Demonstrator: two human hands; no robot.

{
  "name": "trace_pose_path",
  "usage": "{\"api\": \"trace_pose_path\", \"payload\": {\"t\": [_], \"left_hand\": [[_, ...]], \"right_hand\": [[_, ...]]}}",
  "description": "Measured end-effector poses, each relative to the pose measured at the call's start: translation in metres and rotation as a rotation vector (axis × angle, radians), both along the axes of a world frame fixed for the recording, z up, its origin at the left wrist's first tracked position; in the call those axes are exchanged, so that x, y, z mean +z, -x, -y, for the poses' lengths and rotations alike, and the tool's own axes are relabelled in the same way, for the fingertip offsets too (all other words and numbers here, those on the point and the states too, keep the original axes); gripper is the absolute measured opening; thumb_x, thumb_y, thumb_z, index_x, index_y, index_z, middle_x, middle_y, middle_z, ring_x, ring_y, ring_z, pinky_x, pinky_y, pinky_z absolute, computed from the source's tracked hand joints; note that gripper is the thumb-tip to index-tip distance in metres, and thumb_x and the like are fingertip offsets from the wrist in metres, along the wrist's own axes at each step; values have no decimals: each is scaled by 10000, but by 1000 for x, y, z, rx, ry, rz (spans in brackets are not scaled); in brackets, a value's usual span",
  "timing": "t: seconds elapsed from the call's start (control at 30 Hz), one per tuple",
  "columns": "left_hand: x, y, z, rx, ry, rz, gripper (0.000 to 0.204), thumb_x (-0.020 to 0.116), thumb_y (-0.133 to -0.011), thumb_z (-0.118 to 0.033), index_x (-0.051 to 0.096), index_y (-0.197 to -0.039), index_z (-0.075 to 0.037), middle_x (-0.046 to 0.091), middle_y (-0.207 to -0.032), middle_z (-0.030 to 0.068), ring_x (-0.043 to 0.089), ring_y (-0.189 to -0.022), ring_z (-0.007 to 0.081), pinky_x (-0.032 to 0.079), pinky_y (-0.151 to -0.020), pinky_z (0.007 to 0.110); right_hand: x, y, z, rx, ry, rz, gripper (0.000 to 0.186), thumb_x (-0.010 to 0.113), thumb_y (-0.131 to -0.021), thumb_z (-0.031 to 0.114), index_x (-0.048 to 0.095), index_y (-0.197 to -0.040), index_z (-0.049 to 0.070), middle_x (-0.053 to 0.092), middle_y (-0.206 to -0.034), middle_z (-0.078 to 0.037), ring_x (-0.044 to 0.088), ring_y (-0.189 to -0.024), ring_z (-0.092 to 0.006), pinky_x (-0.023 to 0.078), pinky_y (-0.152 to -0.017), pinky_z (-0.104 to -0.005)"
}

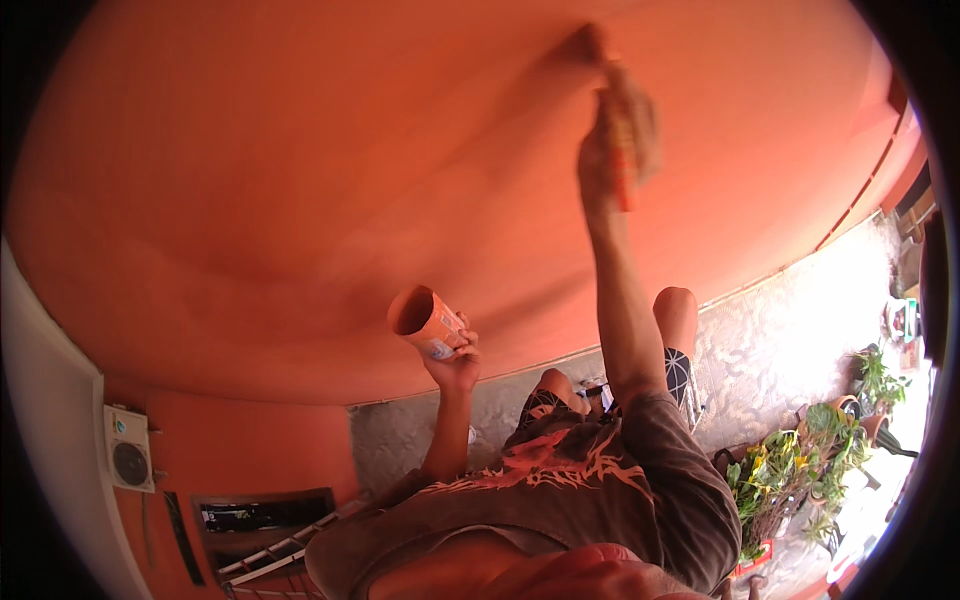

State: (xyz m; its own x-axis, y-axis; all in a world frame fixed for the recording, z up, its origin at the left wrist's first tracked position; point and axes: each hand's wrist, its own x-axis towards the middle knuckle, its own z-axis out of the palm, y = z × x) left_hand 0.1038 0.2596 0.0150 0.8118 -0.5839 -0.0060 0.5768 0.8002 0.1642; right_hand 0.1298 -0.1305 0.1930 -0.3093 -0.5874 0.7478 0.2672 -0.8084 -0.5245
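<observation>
My right hand (607,140), smeared by motion, grips a paintbrush (623,190) with an orange-red handle. Its dark bristle end is at the orange wall (300,150), with a shadow stretching down-left from it; whether it touches is unclear. My left hand (455,362) holds an orange, paint-smeared cup (425,330) with labels on its side, tilted with its mouth toward the upper left, lower down and left of the brush. The cup's inside is shadowed, so its contents are unclear. My bare knees show beyond my dark shirt.
Behind me at lower left are a white air-conditioner unit (128,450), a dark window (260,505) and a metal ladder (285,545). A grey mottled floor (740,350) runs along the wall's base into bright sunlight. Several potted plants (800,455) line the right side.
</observation>
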Motion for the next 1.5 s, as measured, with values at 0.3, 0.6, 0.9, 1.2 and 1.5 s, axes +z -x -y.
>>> {"api": "trace_pose_path", "payload": {"t": [0.3, 0.6, 0.9, 1.2, 1.5], "left_hand": [[-15, -5, -6, -34, 30, -25, 687, 709, -859, -435, 498, -1394, -59, 532, -1373, 153, 612, -1073, 300, 587, -698, 308], [24, 10, 18, -154, 1, 65, 609, 687, -864, -369, 549, -1415, -149, 512, -1396, 115, 611, -1056, 276, 567, -723, 291], [42, 35, 41, -208, -26, 17, 595, 687, -866, -389, 544, -1365, -97, 537, -1358, 124, 609, -1037, 302, 581, -705, 309], [29, 22, 34, -207, -30, 42, 601, 691, -868, -395, 547, -1368, -96, 539, -1376, 141, 614, -1047, 300, 585, -706, 312], [28, 19, 42, -201, -43, -17, 657, 702, -853, -389, 500, -1376, -46, 535, -1372, 137, 606, -1044, 302, 584, -706, 316]], "right_hand": [[-15, -14, -90, 856, 511, -330, 295, 616, -952, 103, 704, -1232, 80, 653, -1322, -96, 675, -1078, -212, 577, -854, -370], [18, 53, 126, 296, -226, 422, 212, 588, -1012, 96, 708, -1124, -37, 731, -1099, -111, 686, -947, -197, 551, -829, -340], [40, 60, -66, 664, 420, -259, 323, 663, -871, 97, 709, -1190, 68, 673, -1201, -180, 700, -992, -289, 594, -733, -356], [32, 67, 124, 476, -275, 338, 247, 646, -994, 164, 712, -1174, 7, 738, -1045, -79, 676, -919, -161, 540, -842, -297], [-7, 23, -69, 383, 360, -275, 633, 700, -770, 147, 599, -1395, 157, 531, -1438, -173, 644, -1169, -341, 608, -837, -389]]}}
